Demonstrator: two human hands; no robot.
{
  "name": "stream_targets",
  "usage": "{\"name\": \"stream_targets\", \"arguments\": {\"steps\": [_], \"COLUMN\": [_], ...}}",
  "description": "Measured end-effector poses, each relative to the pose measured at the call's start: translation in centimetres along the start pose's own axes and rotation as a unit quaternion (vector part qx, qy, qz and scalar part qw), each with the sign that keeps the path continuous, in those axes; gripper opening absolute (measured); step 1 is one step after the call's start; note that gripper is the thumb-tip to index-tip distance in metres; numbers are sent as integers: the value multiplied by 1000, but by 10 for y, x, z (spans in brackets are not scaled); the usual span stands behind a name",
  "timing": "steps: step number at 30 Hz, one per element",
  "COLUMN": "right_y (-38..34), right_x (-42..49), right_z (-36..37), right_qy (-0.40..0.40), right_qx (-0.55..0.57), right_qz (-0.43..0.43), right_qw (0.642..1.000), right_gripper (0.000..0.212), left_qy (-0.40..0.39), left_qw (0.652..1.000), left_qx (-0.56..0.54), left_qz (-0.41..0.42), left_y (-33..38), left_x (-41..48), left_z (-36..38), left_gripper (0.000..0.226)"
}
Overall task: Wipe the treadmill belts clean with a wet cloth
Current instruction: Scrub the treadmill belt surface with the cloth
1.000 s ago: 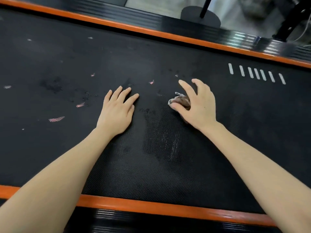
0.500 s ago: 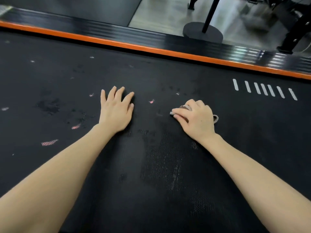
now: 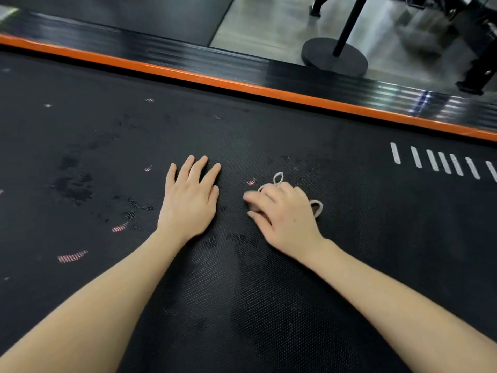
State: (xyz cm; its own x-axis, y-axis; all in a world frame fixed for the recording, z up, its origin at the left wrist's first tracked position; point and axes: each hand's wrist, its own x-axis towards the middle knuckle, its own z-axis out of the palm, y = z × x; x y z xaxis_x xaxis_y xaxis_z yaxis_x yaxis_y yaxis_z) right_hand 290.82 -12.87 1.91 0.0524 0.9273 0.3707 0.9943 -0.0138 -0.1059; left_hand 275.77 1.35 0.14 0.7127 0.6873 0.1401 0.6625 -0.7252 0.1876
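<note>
A black textured treadmill belt (image 3: 269, 305) fills most of the head view, with pinkish smudges and dark wet patches on its left part. My left hand (image 3: 191, 200) lies flat on the belt, fingers straight and together. Just to its right, my right hand (image 3: 282, 216) has its fingers curled over a small grey cloth (image 3: 317, 207). Only the cloth's light edges show, beyond my knuckles and at the hand's right side; the rest is hidden under the palm.
An orange strip (image 3: 242, 86) and a black ribbed side rail (image 3: 204, 59) run along the belt's far edge. Several white dashes (image 3: 441, 162) mark the belt at the right. Beyond the rail, a black pole on a round base (image 3: 334, 56) stands on the grey floor.
My right hand has closed down over the cloth, fingers curling from spread to bunched. Both hands have slid farther across the belt toward the far rail; the near orange edge has left view.
</note>
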Motion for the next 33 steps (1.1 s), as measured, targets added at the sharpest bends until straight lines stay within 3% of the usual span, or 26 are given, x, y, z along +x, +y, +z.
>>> {"name": "stream_targets", "arguments": {"steps": [3,7,14,19,24,28,30,33], "right_y": [31,32,6,18,-6,-4,10,38], "right_x": [27,49,27,82,9,-6,27,85], "right_z": [2,14,14,31,2,-3,9,25], "right_qy": [23,27,35,65,14,-3,8,27], "right_qx": [-32,-40,-18,-39,35,26,-5,-50], "right_qz": [40,103,59,146,49,-15,16,139], "right_qw": [998,994,998,986,998,1000,1000,989], "right_gripper": [40,36,19,17,21,16,19,23], "left_qy": [-2,-4,-3,-1,4,10,9,7], "left_qw": [1000,1000,1000,1000,1000,1000,1000,1000], "left_qx": [-1,0,6,2,0,0,-2,-7], "left_qz": [-3,-5,-4,-5,-3,-3,-5,-5], "left_y": [1,1,1,0,1,1,1,0], "left_x": [0,0,1,1,1,0,1,1], "left_z": [0,1,1,2,1,2,3,3], "left_gripper": [60,61,60,61,61,60,59,59]}}
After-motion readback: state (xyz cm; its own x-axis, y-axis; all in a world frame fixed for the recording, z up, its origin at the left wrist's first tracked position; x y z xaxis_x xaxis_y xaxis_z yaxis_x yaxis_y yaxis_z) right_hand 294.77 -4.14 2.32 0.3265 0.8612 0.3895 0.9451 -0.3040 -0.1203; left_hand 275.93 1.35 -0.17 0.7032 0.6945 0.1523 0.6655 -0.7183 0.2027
